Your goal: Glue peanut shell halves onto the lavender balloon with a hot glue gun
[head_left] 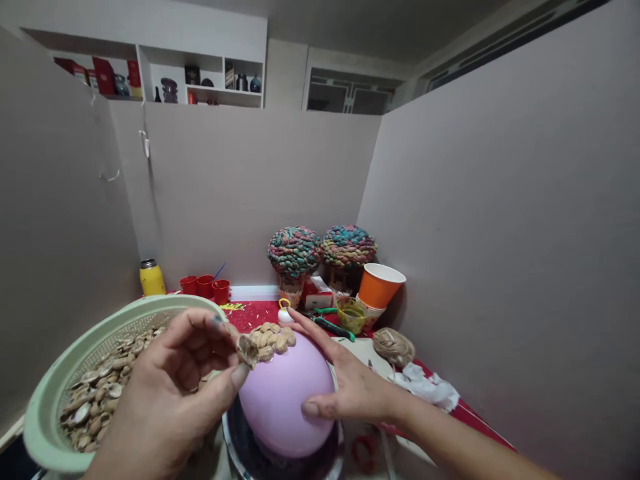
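Note:
A pink balloon (285, 393) sits in a dark round bowl (240, 450) in front of me. A patch of tan nut shells (273, 338) is stuck on its top. My left hand (175, 393) pinches one shell (247, 350) between thumb and fingers, right at the edge of that patch. Fingers spread, my right hand (345, 383) lies flat against the balloon's right side.
A pale green basket (50, 400) of shells is at my left. Behind are a yellow flask (151, 278), red cups (205, 287), two yarn-covered balls (320, 250), an orange paper cup (379, 285), a twine ball (393, 345), crumpled tissue (425, 385) and grey partition walls all round.

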The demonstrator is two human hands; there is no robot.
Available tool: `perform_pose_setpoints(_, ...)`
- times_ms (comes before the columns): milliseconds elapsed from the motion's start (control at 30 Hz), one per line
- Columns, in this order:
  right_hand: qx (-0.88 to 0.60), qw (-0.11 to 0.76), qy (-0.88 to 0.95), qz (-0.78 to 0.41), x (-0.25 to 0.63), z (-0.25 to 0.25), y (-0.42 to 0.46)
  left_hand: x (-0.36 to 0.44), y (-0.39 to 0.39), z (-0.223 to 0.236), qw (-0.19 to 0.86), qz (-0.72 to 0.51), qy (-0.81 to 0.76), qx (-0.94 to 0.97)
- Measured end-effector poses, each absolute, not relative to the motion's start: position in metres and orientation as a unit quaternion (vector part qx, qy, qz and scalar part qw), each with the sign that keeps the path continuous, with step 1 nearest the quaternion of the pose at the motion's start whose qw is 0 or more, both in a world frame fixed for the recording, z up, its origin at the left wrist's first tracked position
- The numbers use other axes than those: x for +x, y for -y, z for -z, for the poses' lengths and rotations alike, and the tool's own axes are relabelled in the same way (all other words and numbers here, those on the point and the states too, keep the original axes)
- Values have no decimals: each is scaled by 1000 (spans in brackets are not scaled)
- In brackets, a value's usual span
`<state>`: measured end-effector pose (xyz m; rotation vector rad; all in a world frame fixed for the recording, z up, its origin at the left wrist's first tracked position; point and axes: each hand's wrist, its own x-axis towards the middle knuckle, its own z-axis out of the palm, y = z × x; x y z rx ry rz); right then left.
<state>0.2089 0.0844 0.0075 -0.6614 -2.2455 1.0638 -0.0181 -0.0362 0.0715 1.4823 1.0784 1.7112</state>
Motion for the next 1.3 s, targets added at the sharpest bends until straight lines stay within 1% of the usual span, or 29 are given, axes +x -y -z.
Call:
perform_pose_setpoints(200, -245, 310, 848, -354, 209, -4, -81, -12, 38, -52, 96, -501, -472, 719)
perform_pose_setpoints(300, -260, 306, 852, -337, 208, -3, -79, -8, 36, -46, 11, -465, -468, 751)
perform_pose_setpoints(500, -259, 305, 860, -317, 208, -8, -70, -1, 33, -43, -81, -439, -444, 777)
perform_pose_setpoints(733, -236, 335, 865, -291, 208, -12, -64, -4, 35, -40, -223, -323, -455, 799)
perform_pose_setpoints(833, -226, 347, 865, -285, 207, -9, -64, -8, 33, -39, -287, -274, -428, 812)
perform_pose_setpoints(933, -216, 351, 868, -277, 207, -6, -65, -8, 31, -40, -322, -240, -414, 817)
perform_pose_setpoints(1067, -199, 365, 868, -272, 207, -5, -65, -5, 30, -42, -352, -235, -399, 814)
perform_pose_setpoints(1200, -192, 375, 866, -269, 207, -7, -63, -5, 29, -43, -362, -214, -353, 836)
perform_pose_setpoints(1300, -196, 374, 865, -272, 207, -7, -62, -6, 28, -45, -361, -208, -347, 840)
